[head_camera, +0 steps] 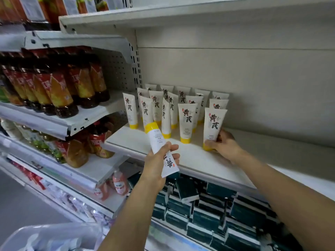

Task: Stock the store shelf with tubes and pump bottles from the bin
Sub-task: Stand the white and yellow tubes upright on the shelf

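Several white tubes with yellow caps (pixel 184 120) stand cap-down in rows on the white shelf (pixel 199 160). My right hand (pixel 223 144) grips the lower part of the front right tube (pixel 213 126), which stands upright on the shelf. My left hand (pixel 157 168) holds another white tube (pixel 160 147) in front of the shelf edge, tilted with its yellow cap pointing up toward the rows. The bin (pixel 45 238) shows at the bottom left, lined with clear plastic; its contents are blurred.
Dark tea bottles (pixel 54 87) fill the left shelves. Dark green boxes (pixel 208 214) are stacked on the shelf below. Pink pump bottles (pixel 119 183) stand lower left. An upper shelf (pixel 181 13) hangs above. To the right of the tubes the white shelf surface is bare.
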{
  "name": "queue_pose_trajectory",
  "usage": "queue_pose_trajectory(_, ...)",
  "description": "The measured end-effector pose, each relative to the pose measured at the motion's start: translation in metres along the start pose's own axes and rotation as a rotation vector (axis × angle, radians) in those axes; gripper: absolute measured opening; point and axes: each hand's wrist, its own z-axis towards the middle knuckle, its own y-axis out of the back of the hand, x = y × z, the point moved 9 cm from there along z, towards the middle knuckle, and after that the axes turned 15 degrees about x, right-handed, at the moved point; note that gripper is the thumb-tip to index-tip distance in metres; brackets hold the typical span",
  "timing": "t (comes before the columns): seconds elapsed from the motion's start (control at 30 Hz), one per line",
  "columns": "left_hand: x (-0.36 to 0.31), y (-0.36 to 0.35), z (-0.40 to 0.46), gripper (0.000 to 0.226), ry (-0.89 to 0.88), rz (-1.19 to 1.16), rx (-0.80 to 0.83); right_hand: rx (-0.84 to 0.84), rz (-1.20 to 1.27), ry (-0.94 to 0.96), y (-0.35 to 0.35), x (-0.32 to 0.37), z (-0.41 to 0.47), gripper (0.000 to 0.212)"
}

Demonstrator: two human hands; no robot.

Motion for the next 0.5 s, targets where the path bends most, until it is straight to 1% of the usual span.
queue_pose_trajectory(0.1, 0.002, -0.003, 0.002, 0.017, -0.003, -0.005, -0.005, 0.032, -0.037, 0.009, 0.004, 0.003, 0.004, 0.048)
queue_pose_trajectory(0.3, 0.010, -0.012, 0.003, 0.020, 0.010, 0.000, -0.007, 0.063, -0.058, -0.044, 0.008, -0.005, 0.012, 0.053)
queue_pose_trajectory(0.5, 0.013, -0.019, 0.003, 0.019, 0.022, -0.005, -0.001, 0.074, -0.068, -0.024, 0.007, 0.001, 0.004, 0.055)
